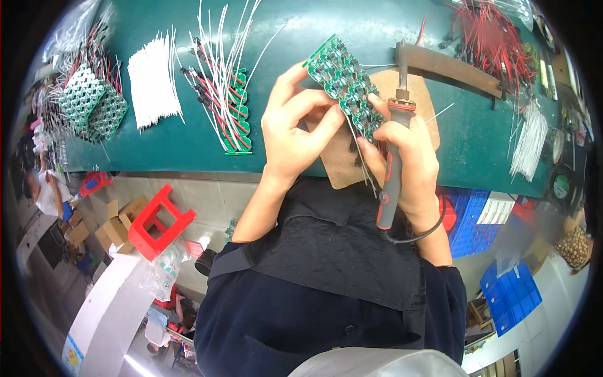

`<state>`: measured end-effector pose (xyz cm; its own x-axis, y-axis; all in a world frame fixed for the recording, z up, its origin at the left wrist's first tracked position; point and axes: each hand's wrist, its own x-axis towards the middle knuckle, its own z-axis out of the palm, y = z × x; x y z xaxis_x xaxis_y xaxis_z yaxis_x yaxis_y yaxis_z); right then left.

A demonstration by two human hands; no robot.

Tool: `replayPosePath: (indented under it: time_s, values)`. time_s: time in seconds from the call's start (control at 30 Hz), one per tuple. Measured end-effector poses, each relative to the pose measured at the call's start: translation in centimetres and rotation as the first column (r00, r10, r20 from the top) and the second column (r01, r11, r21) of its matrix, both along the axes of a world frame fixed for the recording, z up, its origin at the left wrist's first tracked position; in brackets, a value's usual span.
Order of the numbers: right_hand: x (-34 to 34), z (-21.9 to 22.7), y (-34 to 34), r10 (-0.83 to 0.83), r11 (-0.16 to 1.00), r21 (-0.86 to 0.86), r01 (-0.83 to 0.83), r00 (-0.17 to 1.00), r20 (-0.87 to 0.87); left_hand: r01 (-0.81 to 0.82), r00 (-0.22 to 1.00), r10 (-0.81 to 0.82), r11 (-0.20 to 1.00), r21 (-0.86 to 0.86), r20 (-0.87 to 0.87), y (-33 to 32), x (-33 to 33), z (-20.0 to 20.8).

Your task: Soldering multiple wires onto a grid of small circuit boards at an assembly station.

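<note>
A green circuit board panel [349, 81] is tilted up between my two hands over a brown board [342, 154]. My left hand [298, 122] pinches the panel's left edge with thumb and fingers. My right hand [408, 147] is closed around a soldering iron [391, 182] with a red and grey handle, its metal tip pointing away from me. Fingers of that hand also touch the panel's right edge. Thin wires [367, 166] hang below the panel, near my right fingers; their ends are partly hidden.
White wires [154, 81] lie bundled at left, beside a wired board strip [237, 119]. Stacked circuit panels [81, 100] sit at far left. A curved brown bar [452, 66] crosses the right side, near red wires [493, 41] and more white wires [529, 141]. A red stool [162, 223] stands below the table.
</note>
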<state>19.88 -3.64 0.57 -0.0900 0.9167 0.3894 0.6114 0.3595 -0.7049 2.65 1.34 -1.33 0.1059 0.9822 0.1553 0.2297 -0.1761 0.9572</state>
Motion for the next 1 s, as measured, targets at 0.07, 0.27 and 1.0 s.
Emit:
replayPosePath:
  time_s: [0.07, 0.27, 1.0]
  values:
    - [-0.1, 0.3, 0.2, -0.001, 1.000, 0.021, 0.002, 0.999, -0.050, 0.017, 0.996, -0.013, 0.999, 0.045, -0.088, -0.2, -0.4, 0.3]
    - [2.8, 3.5, 2.0, -0.166, 0.979, 0.146, 0.144, 0.974, 0.154, 0.082, 0.992, -0.072, 0.992, -0.097, 0.103, -1.5, -2.1, 0.4]
    - [5.6, 12.6, 11.2, -0.246, 0.922, 0.305, 0.237, 0.969, -0.008, -0.536, 0.840, 0.539, 0.803, 0.262, 0.066, -6.8, -9.4, 2.3]
